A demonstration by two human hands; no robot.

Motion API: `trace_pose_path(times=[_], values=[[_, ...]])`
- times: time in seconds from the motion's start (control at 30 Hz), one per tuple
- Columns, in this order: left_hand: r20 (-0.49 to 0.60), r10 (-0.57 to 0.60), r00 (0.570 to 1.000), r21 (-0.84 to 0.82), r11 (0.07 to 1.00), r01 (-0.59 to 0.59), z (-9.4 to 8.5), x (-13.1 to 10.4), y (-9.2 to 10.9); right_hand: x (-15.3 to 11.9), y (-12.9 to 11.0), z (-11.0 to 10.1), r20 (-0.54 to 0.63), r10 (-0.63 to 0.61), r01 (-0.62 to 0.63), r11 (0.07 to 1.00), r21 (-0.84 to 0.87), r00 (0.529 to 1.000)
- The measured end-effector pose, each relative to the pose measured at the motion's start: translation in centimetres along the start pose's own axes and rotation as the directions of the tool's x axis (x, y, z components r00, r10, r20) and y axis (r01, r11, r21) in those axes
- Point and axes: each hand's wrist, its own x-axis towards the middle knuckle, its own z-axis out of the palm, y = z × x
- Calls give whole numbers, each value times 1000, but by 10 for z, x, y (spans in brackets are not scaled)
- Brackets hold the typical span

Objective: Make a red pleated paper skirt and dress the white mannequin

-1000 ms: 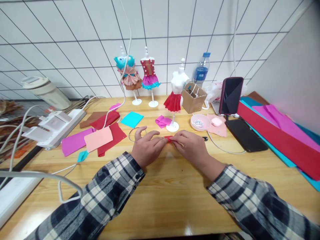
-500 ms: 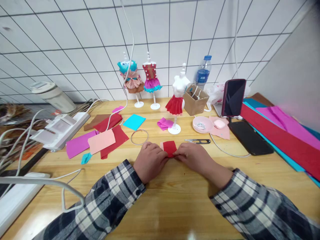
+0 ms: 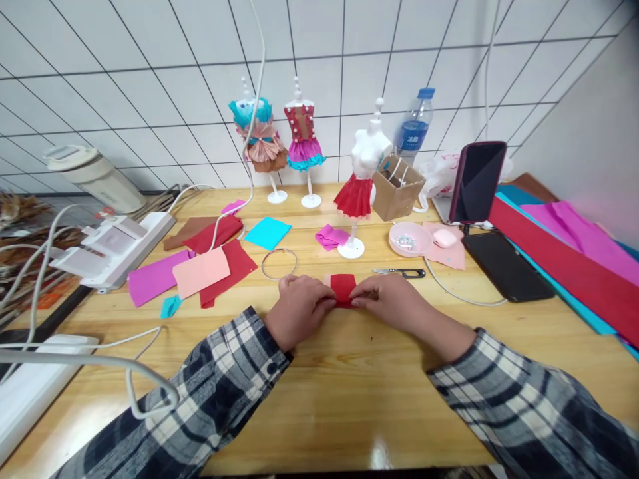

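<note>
At the middle of the pale wooden table (image 3: 339, 392), a small red crepe-paper square (image 3: 343, 286) lies between the hands, with a pale peach strip (image 3: 327, 280) showing along its 9 o'clock side. Left hand (image 3: 301, 307) at 8 to 9 o'clock, fingers curled, tips on the near left corner. Right hand (image 3: 394, 299) at 3 o'clock, thumb and fingers closed together on the near right part; whether it really pinches, can't tell.

To do this well: light, even pressure at both near corners, red kept square to the peach, no tugging sideways, since crepe likely stretches. Check the layers line up before pressing any crease.

Outward: black-handled snips (image 3: 410, 273) at 2 to 3 o'clock, thin round ring (image 3: 279, 264) near 10, folded magenta piece (image 3: 331, 237) and white mini dress form in a red skirt (image 3: 369, 150) around 12, pink dish of beads (image 3: 410, 239) near 2.

Vs the first frame: left fingers were raised and spread, now lowered and curled; red was mostly hidden, now its face shows; snips were largely covered by the right hand, now in view. Vs the second: little change, right fingertips reach further over the red.
</note>
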Motion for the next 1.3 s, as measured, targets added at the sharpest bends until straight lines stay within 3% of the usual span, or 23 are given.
trace_pose_path(times=[0.33,0.5,0.57,0.63,0.73,0.8,0.93,1.13,1.3], values=[[-8,-131,991,-31,991,130,-1,5,-1,25,-16,-16,183,188,-174,980,-92,965],[-18,-118,993,-23,993,118,1,12,-5,32,-22,-19,215,254,-214,958,-192,943],[-48,-65,997,-26,998,64,2,13,-8,34,-22,-19,228,266,-217,951,-221,937],[-63,75,995,15,997,-74,2,12,-10,35,-21,-19,245,267,-208,948,-241,932],[24,356,934,146,923,-356,-3,10,-13,37,-21,-20,267,250,-184,951,-251,931],[72,437,897,225,869,-441,-8,9,-15,38,-22,-21,275,252,-185,951,-248,928],[78,457,886,296,838,-458,-12,12,-18,36,-20,-22,277,272,-223,955,-195,922],[122,420,899,303,847,-437,-11,14,-15,28,-6,-18,271,244,-284,951,120,931],[108,391,914,266,874,-406,-12,12,-12,27,-7,-12,162,217,-220,976,0,963]])
